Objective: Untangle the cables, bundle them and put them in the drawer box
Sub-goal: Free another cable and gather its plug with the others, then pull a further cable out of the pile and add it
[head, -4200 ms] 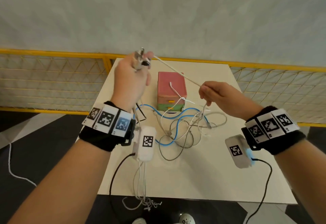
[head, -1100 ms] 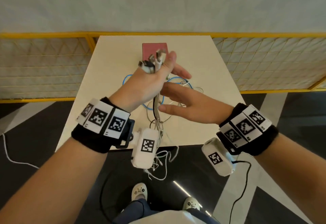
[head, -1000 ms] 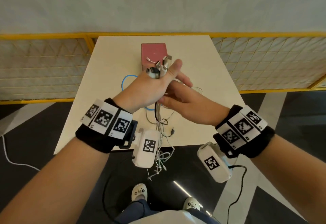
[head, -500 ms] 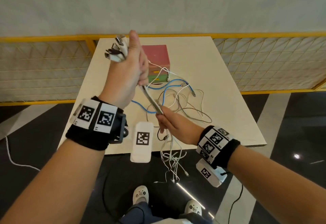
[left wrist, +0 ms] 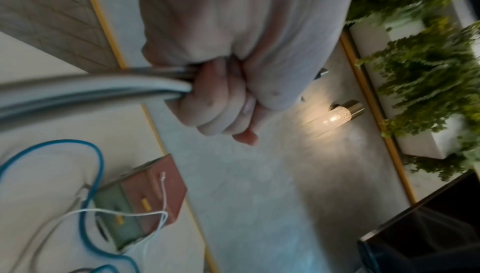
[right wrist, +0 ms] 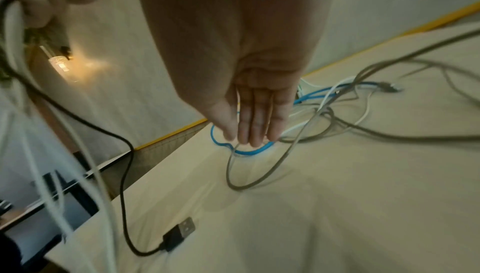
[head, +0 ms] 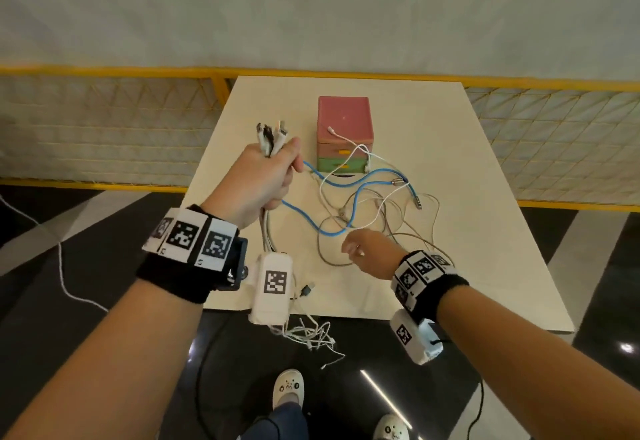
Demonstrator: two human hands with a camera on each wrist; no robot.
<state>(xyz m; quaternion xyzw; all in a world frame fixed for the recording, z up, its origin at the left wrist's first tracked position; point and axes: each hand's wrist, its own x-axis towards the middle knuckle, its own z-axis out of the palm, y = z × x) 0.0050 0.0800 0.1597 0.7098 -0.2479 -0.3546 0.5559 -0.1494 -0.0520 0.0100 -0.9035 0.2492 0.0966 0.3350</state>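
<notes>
My left hand [head: 273,169] is raised over the table's left part and grips a bundle of cables [left wrist: 91,88] in a fist, with the plugs [head: 272,135] sticking out on top. The bundle's loose ends [head: 308,334] hang below the table's front edge. My right hand [right wrist: 253,133] hovers with straight fingers, holding nothing, just above the blue cable [right wrist: 241,151] in the tangle [head: 374,204] of blue, grey and white cables. The drawer box [head: 344,128], pink on top with a green drawer, stands behind the tangle; a white cable [head: 341,135] lies over it.
A black USB plug [right wrist: 179,234] lies near the table's front edge [head: 381,318]. A yellow mesh railing [head: 104,121] runs behind the cream table. A white cord [head: 62,266] trails on the dark floor at the left, and my shoes [head: 287,391] are below.
My right hand let go of the bundle below my left fist and moved right, open, over the tangle. My left hand came down a little, still gripping the bundle.
</notes>
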